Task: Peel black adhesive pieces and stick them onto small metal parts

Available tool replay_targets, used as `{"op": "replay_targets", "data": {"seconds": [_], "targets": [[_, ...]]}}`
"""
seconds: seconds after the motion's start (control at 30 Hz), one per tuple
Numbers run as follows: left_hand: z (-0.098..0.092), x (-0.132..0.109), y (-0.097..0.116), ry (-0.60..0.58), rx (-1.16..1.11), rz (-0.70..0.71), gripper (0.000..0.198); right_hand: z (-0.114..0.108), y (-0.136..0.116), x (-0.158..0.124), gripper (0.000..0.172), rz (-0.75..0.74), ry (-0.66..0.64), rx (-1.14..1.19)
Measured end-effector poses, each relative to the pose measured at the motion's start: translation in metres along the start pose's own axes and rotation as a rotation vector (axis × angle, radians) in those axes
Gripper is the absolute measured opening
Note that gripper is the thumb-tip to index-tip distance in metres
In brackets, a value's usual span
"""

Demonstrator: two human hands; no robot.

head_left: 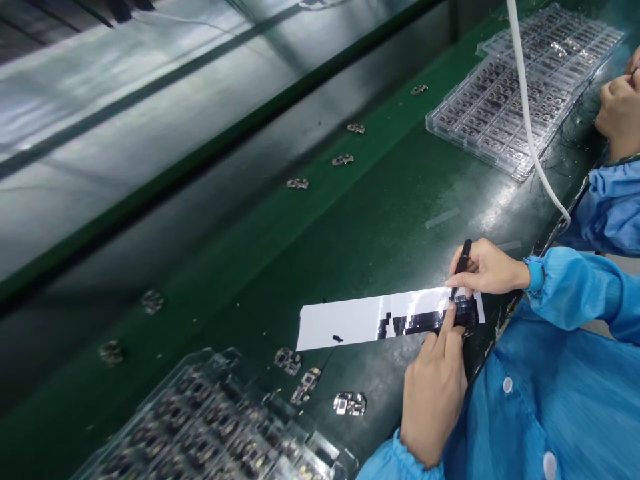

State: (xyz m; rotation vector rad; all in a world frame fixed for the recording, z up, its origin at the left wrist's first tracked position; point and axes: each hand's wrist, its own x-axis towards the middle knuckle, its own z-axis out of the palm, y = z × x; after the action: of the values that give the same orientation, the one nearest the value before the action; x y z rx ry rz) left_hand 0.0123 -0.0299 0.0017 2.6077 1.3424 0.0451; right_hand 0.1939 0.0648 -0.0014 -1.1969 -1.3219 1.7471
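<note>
My right hand is closed around black tweezers, their tips down on a white backing strip. Dark, shiny stickers cover part of the strip's right half. Coming from below, my left hand stretches its index finger onto the strip, close to the tweezer tips. Its other fingers are partly bent, and what lies under them is hidden. A small metallic part shows just beside these fingers. Left of this hand lie small circuit boards on the green bench top.
A clear tray full of boards stands at the bottom left; stacked clear trays lie at the upper right. A white cable hangs in front of them. Several loose boards dot the bench. A co-worker's hand is at the right edge.
</note>
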Motion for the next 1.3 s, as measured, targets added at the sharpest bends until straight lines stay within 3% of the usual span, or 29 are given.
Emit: {"op": "replay_targets", "data": {"seconds": [0.37, 0.73, 0.83, 0.9, 1.03, 1.1, 1.17, 1.3], "targets": [[0.002, -0.001, 0.000, 0.010, -0.019, 0.003, 0.022, -0.002, 0.000, -0.001, 0.031, -0.010, 0.008, 0.016], [0.010, -0.004, -0.005, 0.141, -0.121, 0.058, 0.022, -0.001, 0.000, -0.002, 0.028, -0.045, 0.037, 0.082], [0.007, -0.004, -0.005, 0.149, -0.253, 0.019, 0.023, -0.001, -0.002, 0.000, 0.030, -0.055, 0.067, 0.123], [0.003, -0.003, -0.007, 0.177, -0.467, -0.099, 0.021, -0.004, -0.002, 0.002, 0.031, -0.065, 0.108, 0.145], [-0.005, -0.001, -0.018, 0.267, -1.087, -0.590, 0.019, -0.012, -0.004, 0.008, 0.035, -0.145, 0.318, 0.257], [-0.007, 0.001, -0.025, 0.273, -1.358, -0.756, 0.023, -0.012, -0.006, 0.010, 0.035, -0.204, 0.392, 0.321], [-0.008, 0.003, -0.029, 0.247, -1.524, -0.826, 0.029, -0.005, -0.008, 0.011, 0.034, -0.231, 0.354, 0.337], [-0.008, 0.007, -0.031, 0.217, -1.627, -0.881, 0.039, 0.021, -0.008, 0.010, 0.033, -0.132, 0.121, 0.266]]}}
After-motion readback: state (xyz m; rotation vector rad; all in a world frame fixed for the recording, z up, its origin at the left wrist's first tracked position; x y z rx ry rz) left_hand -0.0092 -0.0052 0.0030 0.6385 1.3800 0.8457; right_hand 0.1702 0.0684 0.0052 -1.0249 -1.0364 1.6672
